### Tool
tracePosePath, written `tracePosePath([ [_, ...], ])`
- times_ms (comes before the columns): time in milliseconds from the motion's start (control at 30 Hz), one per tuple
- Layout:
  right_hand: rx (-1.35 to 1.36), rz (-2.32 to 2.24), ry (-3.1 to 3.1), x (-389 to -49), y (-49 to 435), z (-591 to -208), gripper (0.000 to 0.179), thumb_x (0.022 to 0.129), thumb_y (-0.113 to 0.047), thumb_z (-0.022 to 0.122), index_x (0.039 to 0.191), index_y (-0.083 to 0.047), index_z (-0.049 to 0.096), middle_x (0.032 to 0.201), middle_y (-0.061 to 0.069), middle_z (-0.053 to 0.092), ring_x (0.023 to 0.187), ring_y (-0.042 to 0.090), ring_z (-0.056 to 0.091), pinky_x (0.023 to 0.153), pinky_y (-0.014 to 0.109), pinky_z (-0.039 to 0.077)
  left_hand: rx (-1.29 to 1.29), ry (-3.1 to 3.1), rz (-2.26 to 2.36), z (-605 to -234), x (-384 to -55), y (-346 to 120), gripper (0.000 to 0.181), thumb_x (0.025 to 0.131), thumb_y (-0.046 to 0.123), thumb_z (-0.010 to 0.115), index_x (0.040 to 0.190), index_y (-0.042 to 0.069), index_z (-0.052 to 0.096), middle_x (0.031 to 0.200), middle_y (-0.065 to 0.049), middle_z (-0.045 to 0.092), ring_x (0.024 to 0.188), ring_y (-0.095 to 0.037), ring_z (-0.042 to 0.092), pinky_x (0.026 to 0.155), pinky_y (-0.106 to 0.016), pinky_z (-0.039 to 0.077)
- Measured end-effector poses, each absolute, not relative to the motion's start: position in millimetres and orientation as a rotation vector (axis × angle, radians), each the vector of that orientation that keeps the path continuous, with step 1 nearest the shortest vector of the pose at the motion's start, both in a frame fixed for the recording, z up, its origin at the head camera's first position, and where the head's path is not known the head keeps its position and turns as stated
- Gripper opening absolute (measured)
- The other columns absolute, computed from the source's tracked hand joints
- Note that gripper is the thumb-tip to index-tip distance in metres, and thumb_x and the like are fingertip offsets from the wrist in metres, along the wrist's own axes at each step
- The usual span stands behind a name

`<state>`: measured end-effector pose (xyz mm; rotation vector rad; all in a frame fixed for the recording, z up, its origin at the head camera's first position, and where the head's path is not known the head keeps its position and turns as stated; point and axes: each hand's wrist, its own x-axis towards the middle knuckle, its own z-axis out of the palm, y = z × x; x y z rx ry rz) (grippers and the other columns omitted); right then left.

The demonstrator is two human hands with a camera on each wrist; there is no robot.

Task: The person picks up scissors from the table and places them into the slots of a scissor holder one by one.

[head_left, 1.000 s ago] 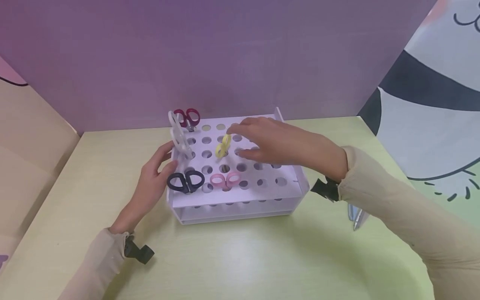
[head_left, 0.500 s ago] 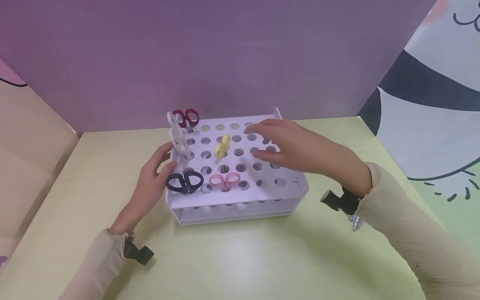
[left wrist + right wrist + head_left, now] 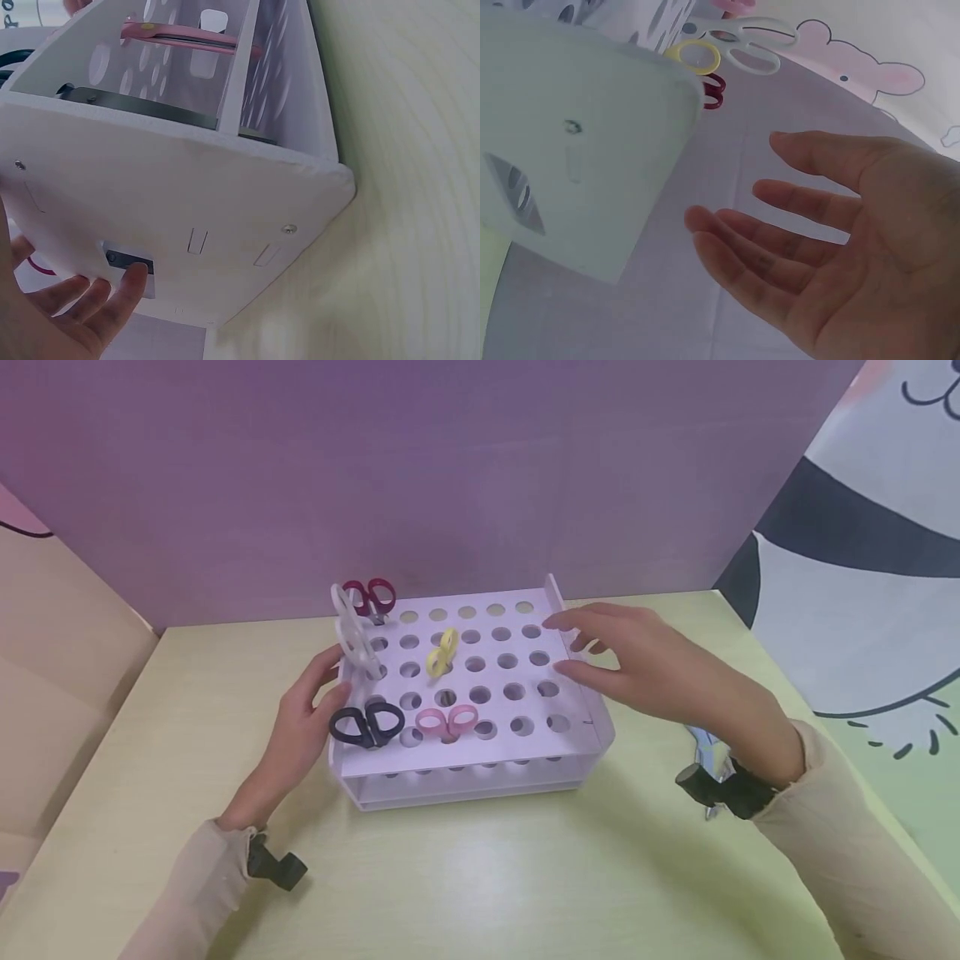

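Observation:
A white rack (image 3: 465, 758) with rows of round holes stands on the table. Scissors stand in its holes: red (image 3: 371, 598) at the back left, white (image 3: 356, 639) at the left edge, yellow (image 3: 442, 653) further in, black (image 3: 367, 727) and pink (image 3: 447, 722) along the front. My left hand (image 3: 296, 727) rests on the rack's left side; in the left wrist view its fingertips touch the panel around a slot. Past the rack's right side hovers my right hand (image 3: 645, 660), fingers loosely bent, holding nothing; the right wrist view shows a gap between it and the side panel (image 3: 600, 180).
A light blue tool (image 3: 705, 745) with metal ends lies on the table right of the rack, partly hidden by my right wrist. A purple wall panel (image 3: 465, 485) rises behind the table (image 3: 480, 877). A printed panda figure (image 3: 862, 627) covers the right wall.
My right hand has moved right, from beside the yellow scissors over the rack to its right edge. The left hand stays at the rack's left side, and the scissors keep their holes.

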<state>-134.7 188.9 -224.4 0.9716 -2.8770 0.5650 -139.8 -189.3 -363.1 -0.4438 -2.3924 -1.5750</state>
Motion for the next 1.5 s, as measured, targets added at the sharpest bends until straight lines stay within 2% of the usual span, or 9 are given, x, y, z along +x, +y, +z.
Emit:
tracePosePath([
  [233,0.878,0.642,-2.882,-125.2,213.0,-236.6,0.043,0.094,-0.019,0.069,0.135,-0.013,0.059,0.128,0.003,0.064,0.102,0.019,0.066,0.088,0.044,0.054,-0.437,-2.389,-1.577,-364.6,-140.3,-189.3,0.047,0.104,0.019,0.05,0.15,0.02,0.044,0.152,-0.001,0.045,0.137,-0.028,0.043,0.107,-0.058,0.041],
  [600,0.785,0.627,-2.856,-118.4,250.1,-268.2,0.041,0.092,-0.017,0.072,0.132,-0.012,0.061,0.125,0.001,0.066,0.096,0.015,0.068,0.081,0.041,0.056,-0.421,-2.369,-1.588,-366.0,-138.8,-190.1,0.047,0.104,0.02,0.049,0.151,0.021,0.044,0.15,-0.001,0.047,0.136,-0.026,0.044,0.109,-0.058,0.038],
  [1133,0.618,0.631,-2.881,-122.4,321.8,-320.9,0.041,0.094,-0.013,0.069,0.131,0.0,0.057,0.122,0.02,0.065,0.093,0.034,0.07,0.075,0.048,0.058,-0.424,-2.364,-1.598,-371.7,-141.8,-188.1,0.047,0.104,0.021,0.05,0.15,0.021,0.044,0.149,-0.002,0.047,0.134,-0.024,0.044,0.106,-0.055,0.042],
  [1200,0.577,0.644,-2.876,-122.7,327.7,-327.7,0.041,0.094,-0.014,0.069,0.131,0.0,0.058,0.12,0.02,0.066,0.092,0.032,0.07,0.073,0.041,0.059,-0.421,-2.364,-1.598,-371.8,-141.6,-188.3,0.047,0.104,0.022,0.05,0.15,0.021,0.043,0.149,-0.002,0.047,0.134,-0.024,0.044,0.106,-0.055,0.042],
  [1267,0.538,0.663,-2.874,-122.7,332.1,-333.9,0.039,0.095,-0.016,0.069,0.13,-0.002,0.06,0.119,0.019,0.067,0.093,0.023,0.071,0.072,0.029,0.059,-0.419,-2.364,-1.6,-371.6,-141.8,-188.2,0.047,0.104,0.022,0.05,0.15,0.021,0.044,0.149,-0.002,0.047,0.134,-0.023,0.044,0.106,-0.054,0.041],
  [1300,0.519,0.684,-2.874,-122.5,333.8,-336.3,0.038,0.095,-0.018,0.069,0.13,-0.004,0.06,0.119,0.018,0.067,0.093,0.017,0.07,0.073,0.022,0.057,-0.417,-2.364,-1.598,-371.0,-141.7,-188.1,0.047,0.104,0.022,0.05,0.15,0.021,0.044,0.149,-0.002,0.048,0.134,-0.024,0.044,0.106,-0.054,0.041],
  [1367,0.484,0.71,-2.876,-122.6,336.3,-340.2,0.038,0.095,-0.02,0.068,0.13,-0.007,0.061,0.119,0.016,0.068,0.093,0.014,0.07,0.073,0.012,0.052,-0.415,-2.36,-1.596,-369.9,-141.5,-188.1,0.047,0.104,0.022,0.049,0.15,0.021,0.044,0.149,-0.003,0.048,0.134,-0.024,0.044,0.107,-0.055,0.041],
  [1433,0.451,0.744,-2.875,-122.5,339.7,-343.7,0.038,0.095,-0.021,0.068,0.13,-0.007,0.061,0.12,0.018,0.067,0.094,0.019,0.07,0.072,0.01,0.05,-0.416,-2.36,-1.592,-368.9,-141.2,-187.6,0.047,0.104,0.023,0.049,0.151,0.02,0.043,0.149,-0.003,0.047,0.134,-0.025,0.044,0.107,-0.056,0.041],
  [1500,0.404,0.787,-2.893,-122.2,344.0,-347.2,0.04,0.096,-0.023,0.067,0.132,-0.006,0.06,0.122,0.021,0.065,0.097,0.033,0.07,0.071,0.01,0.049,-0.413,-2.36,-1.587,-368.7,-140.8,-187.2,0.047,0.104,0.023,0.049,0.151,0.02,0.043,0.15,-0.004,0.047,0.134,-0.026,0.045,0.107,-0.057,0.04],
])
